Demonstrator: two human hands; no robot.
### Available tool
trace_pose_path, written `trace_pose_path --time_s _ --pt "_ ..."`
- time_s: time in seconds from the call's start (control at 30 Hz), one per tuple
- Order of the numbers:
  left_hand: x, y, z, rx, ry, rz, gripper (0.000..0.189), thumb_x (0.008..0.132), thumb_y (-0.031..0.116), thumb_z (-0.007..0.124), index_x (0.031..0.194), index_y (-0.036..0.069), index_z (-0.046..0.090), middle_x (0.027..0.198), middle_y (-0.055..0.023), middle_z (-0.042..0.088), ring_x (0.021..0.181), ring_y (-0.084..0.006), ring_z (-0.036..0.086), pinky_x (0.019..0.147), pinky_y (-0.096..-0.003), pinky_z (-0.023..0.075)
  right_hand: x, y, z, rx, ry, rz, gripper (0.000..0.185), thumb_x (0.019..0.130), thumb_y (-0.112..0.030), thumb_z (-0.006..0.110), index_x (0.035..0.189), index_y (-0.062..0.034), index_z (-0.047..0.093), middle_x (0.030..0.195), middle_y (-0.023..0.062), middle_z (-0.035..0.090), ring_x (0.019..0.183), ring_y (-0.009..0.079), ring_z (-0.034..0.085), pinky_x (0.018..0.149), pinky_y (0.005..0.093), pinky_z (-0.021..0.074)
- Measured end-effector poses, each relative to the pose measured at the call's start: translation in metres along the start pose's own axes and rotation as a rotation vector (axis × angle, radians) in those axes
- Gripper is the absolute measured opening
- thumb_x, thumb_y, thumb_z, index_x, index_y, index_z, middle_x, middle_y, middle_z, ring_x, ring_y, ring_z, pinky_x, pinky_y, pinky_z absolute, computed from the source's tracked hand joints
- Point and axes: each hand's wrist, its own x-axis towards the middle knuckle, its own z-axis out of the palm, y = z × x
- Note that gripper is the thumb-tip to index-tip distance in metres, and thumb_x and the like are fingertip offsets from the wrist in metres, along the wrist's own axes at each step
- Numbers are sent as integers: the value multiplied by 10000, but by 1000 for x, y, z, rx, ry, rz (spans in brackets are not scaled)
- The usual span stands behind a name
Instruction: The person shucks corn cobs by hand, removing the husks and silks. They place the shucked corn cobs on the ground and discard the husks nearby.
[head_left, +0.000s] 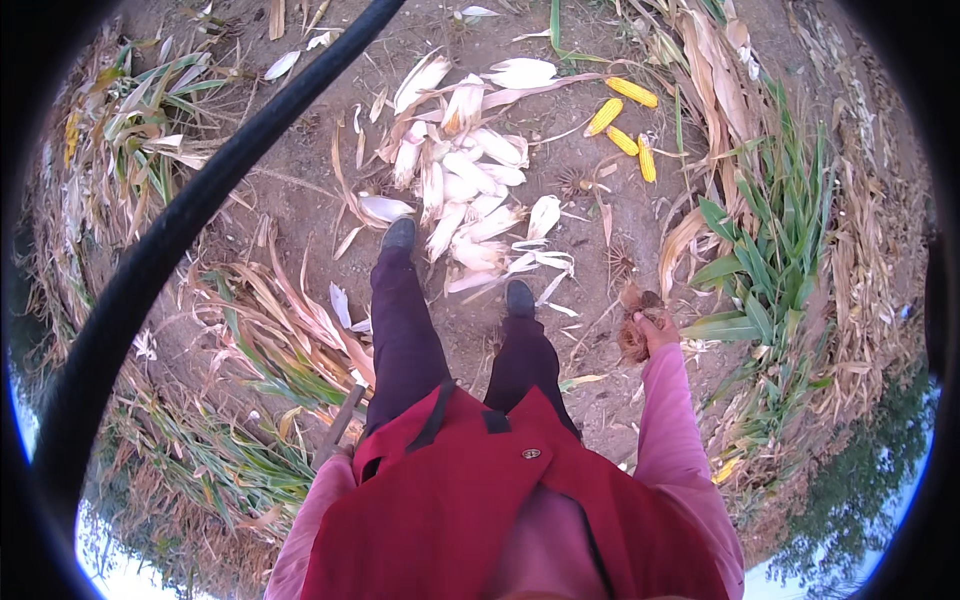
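Note:
My right hand (657, 328), out to the right of my legs, grips a brown fibrous clump (634, 341) that looks like dried silk or roots. At my left hip, my left hand (346, 451) is mostly hidden by the sleeve and the red vest. A long, flat, greyish tool or handle (341, 424) sticks out from it; its exact kind is unclear. On the soil before my feet lies a heap of maize ears in pale husks (469, 176). Several bare yellow maize cobs (604, 117) lie to the right of the heap.
Cut maize stalks with green leaves (757, 277) form a row on the right. More dry stalks and leaves (300, 337) lie close to my left leg. Loose husks (551, 262) and stubble (621, 259) dot the bare soil. A dark bar (217, 180) crosses the view's left side.

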Motion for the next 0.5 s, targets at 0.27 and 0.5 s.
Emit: trace_pose_path --time_s 0.27,0.5 --pt "104 148 17 348 -12 93 427 936 262 585 1297 84 446 1038 -133 555 904 -286 553 685 -427 532 44 80 119 164 157 257 401 819 -127 759 1171 -44 585 983 49 680 829 140 642 715 283 524" --pt "191 220 67 392 -3 173 412 932 236 591 1289 84 451 990 -122 558 851 -269 548 649 -407 521 118 167 159 132 237 297 438 792 -186 782 1159 -22 606 965 79 686 829 155 646 713 309 529"
